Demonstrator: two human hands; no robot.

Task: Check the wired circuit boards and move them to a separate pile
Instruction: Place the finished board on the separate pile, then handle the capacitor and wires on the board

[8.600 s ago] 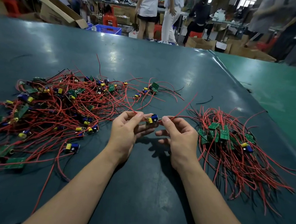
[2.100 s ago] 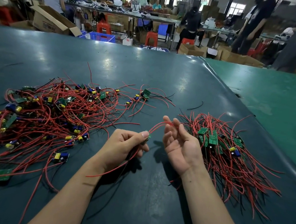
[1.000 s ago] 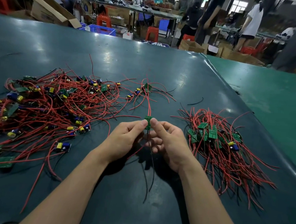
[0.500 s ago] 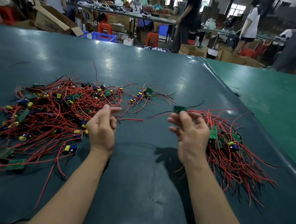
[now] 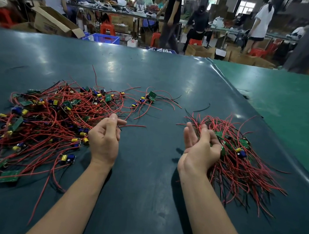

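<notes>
**Two empty hands between two piles**

Two hands hold nothing: the left hand (image 5: 104,140) hovers with loosely curled fingers at the near edge of the unchecked pile (image 5: 50,121), and the right hand (image 5: 199,150) is open, palm turned inward, against the checked pile (image 5: 240,160). The risk, as I judge it, is tangling: the red leads cross thickly, so lifting one board could drag neighbours across the dark mat (image 5: 142,191) and mix the piles. Half a second earlier the right hand pinched a green board; that board is now released, apparently among the wired boards on the right, while the left hand has drifted rightward.
</notes>
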